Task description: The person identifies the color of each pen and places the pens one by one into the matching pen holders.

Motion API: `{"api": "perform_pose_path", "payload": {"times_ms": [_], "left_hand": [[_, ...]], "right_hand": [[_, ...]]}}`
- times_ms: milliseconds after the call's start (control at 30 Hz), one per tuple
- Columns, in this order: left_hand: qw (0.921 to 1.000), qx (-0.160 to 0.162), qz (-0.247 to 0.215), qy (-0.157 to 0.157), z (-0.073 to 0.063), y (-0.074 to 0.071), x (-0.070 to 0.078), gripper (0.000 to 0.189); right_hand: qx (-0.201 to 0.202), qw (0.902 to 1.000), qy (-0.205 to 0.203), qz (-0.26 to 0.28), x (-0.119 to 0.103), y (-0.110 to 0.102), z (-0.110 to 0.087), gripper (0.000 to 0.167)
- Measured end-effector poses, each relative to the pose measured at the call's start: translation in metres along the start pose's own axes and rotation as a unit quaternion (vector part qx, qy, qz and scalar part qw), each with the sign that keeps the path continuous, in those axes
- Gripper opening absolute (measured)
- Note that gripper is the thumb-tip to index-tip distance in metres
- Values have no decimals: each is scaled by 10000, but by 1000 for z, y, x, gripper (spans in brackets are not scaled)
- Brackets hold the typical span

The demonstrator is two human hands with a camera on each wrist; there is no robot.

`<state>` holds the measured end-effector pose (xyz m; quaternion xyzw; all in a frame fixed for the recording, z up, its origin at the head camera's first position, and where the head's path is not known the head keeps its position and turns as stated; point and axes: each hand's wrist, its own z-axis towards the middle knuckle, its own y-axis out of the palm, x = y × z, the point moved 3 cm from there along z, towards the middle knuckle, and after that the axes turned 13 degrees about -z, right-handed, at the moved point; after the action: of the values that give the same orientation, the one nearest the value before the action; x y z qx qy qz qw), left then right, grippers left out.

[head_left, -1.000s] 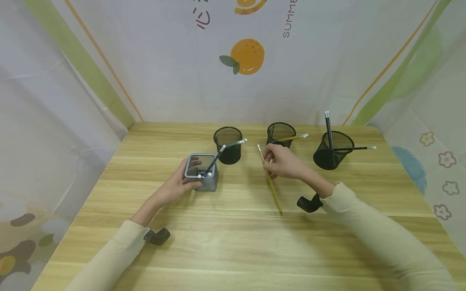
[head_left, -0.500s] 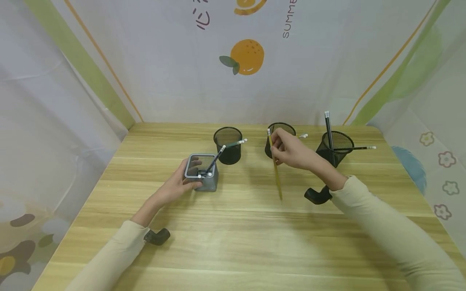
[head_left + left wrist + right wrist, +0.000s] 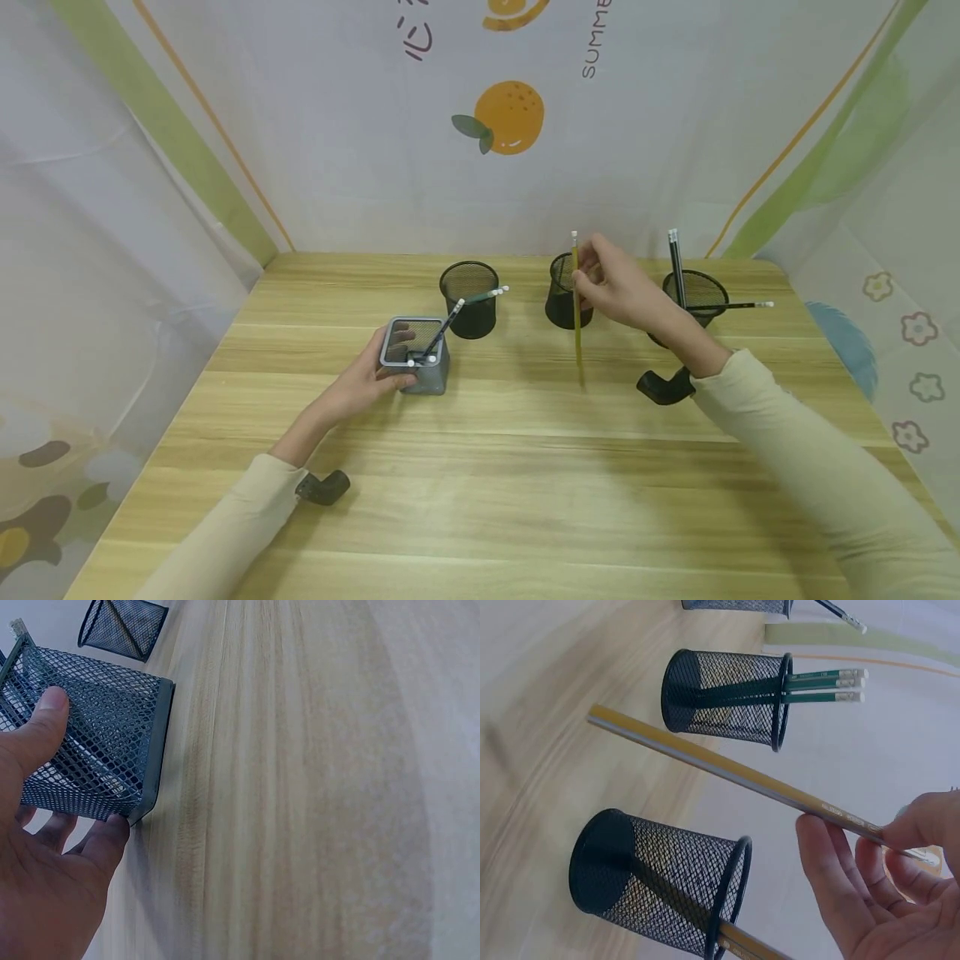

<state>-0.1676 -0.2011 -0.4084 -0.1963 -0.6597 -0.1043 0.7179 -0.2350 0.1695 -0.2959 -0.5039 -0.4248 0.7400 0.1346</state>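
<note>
My right hand [image 3: 618,287] pinches a yellow pencil [image 3: 577,333] near its eraser end. The pencil stands almost upright, in front of the middle round black mesh pen cup [image 3: 560,307]. In the right wrist view another yellow pencil [image 3: 750,946] leans inside that cup [image 3: 660,874], below the held one. My left hand [image 3: 356,387] grips a square grey mesh pen holder [image 3: 429,380] from its left side, thumb on the near face. Several white-tipped pencils are in the holder, including a dark one [image 3: 444,329] leaning right.
Behind the square holder stands a round black mesh cup [image 3: 474,323] with green pencils [image 3: 832,697]. At the right, another black cup [image 3: 712,293] holds black pencils [image 3: 678,271], partly behind my right forearm. A printed curtain [image 3: 337,167] hangs behind the wooden table [image 3: 465,517].
My right hand has lifted the yellow pencil, moved right and away from me, and turned it from slanted to nearly upright. My left hand and the square holder have stayed put.
</note>
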Motion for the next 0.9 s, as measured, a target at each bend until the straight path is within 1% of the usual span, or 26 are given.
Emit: {"api": "perform_pose_path", "payload": {"times_ms": [167,300,400,600,767,900], "left_hand": [[10000,-8,33,-16,0,0,0,80],[10000,-8,22,-13,0,0,0,80],[10000,-18,-31,-11,0,0,0,79],[10000,-33,-14,-3,-1,0,0,80],[10000,-27,-33,6,-1,1,1,80],[10000,-26,-36,18,-1,1,2,80]], "right_hand": [[288,9995,-107,98,2,-7,2,13],[510,9985,-167,50,2,-14,5,13],[762,9970,-150,-12,1,-21,8,14],[1330,9900,-152,-436,-1,-33,10,18],[1594,9862,-208,-391,-1,-40,12,18],[1890,9807,-295,-394,0,-43,14,18]]}}
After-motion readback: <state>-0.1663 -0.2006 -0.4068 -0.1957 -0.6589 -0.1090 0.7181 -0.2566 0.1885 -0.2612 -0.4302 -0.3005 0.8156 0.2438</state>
